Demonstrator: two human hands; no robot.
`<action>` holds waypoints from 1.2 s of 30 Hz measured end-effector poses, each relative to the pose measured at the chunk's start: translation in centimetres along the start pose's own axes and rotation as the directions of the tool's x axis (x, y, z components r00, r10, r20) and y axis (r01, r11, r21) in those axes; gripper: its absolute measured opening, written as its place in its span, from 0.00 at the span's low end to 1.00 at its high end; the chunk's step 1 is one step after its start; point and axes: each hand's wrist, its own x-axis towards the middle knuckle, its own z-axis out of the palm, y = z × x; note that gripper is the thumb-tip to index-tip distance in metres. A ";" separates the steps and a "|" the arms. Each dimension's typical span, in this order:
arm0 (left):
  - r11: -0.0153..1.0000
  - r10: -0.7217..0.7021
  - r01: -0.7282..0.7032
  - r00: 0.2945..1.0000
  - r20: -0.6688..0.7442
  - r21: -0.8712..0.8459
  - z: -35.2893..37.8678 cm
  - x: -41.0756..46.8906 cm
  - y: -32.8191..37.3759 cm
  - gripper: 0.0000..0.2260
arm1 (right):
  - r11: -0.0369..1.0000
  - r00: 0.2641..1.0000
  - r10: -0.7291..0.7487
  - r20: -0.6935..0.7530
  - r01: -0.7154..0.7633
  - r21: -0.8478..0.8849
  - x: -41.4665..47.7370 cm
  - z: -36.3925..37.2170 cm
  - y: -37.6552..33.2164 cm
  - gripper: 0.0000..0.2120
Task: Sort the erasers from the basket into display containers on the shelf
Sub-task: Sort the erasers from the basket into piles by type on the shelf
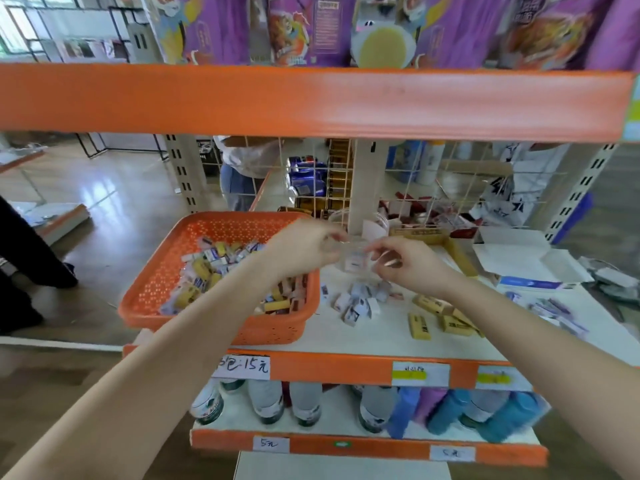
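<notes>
An orange basket point(166, 271) holding several wrapped erasers stands at the left end of the white shelf point(381, 337). Both hands hold a small clear plastic container point(353, 259) above the shelf, just right of the basket. My left hand point(304, 247) grips its left side and my right hand point(408, 261) pinches its right side. At least one white eraser shows inside it. A pile of small white erasers point(360, 299) lies on the shelf right below. Yellow erasers point(440, 317) lie to the right of that pile.
A clear round jar point(377, 223) stands behind the hands by the shelf post. An open white box point(526, 258) and a brown cardboard tray point(450, 244) sit at the back right. More wrapped erasers point(554, 310) lie far right. Bottles fill the shelf below.
</notes>
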 end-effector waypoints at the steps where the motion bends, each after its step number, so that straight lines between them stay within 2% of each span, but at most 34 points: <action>1: 0.999 -0.024 0.021 0.998 -0.063 -0.041 -0.9 -0.6 -0.8 0.13 | 1.000 0.999 -0.025 -0.029 0.025 -0.012 0.6 0.1 -0.8 0.14; 4: 0.983 -0.154 0.133 0.973 -0.170 -0.125 -3.4 -3.2 -3.7 0.10 | 0.995 0.992 -0.102 -0.076 0.100 -0.026 2.7 0.9 -3.5 0.11; 7: 0.944 -0.315 0.287 0.930 -0.188 -0.162 -4.7 -6.3 -6.9 0.09 | 0.982 0.982 -0.186 -0.041 0.185 -0.028 4.8 2.5 -6.4 0.11; 10: 0.901 -0.431 0.412 0.889 -0.157 -0.136 -5.3 -9.5 -9.6 0.09 | 0.956 0.956 -0.291 0.044 0.292 -0.007 6.7 4.9 -9.0 0.12; 14: 0.832 -0.534 0.516 0.844 -0.044 -0.202 -6.4 -13.2 -10.9 0.12 | 0.897 0.884 -0.416 0.213 0.437 -0.061 8.8 8.3 -12.3 0.12; 18: 0.785 -0.601 0.535 0.781 -0.173 -0.313 -7.6 -15.3 -11.0 0.13 | 0.840 0.811 -0.478 0.338 0.534 -0.093 10.5 11.1 -15.3 0.16; 22: 0.741 -0.645 0.514 0.723 -0.247 -0.433 -8.2 -16.8 -10.6 0.14 | 0.804 0.770 -0.494 0.405 0.581 -0.125 12.3 13.4 -17.6 0.19; 26: 0.738 -0.662 0.540 0.695 -0.281 -0.403 -8.3 -18.1 -10.9 0.14 | 0.849 0.833 -0.358 0.422 0.479 -0.224 14.4 14.7 -18.4 0.23; 29: 0.731 -0.653 0.523 0.723 -0.227 -0.438 -8.4 -18.7 -11.5 0.15 | 0.869 0.843 -0.258 0.473 0.416 -0.267 15.5 15.5 -17.8 0.27; 36: 0.756 -0.630 0.542 0.755 -0.183 -0.367 -9.4 -18.7 -13.2 0.16 | 0.883 0.822 -0.253 0.511 0.412 -0.225 16.2 16.4 -17.0 0.36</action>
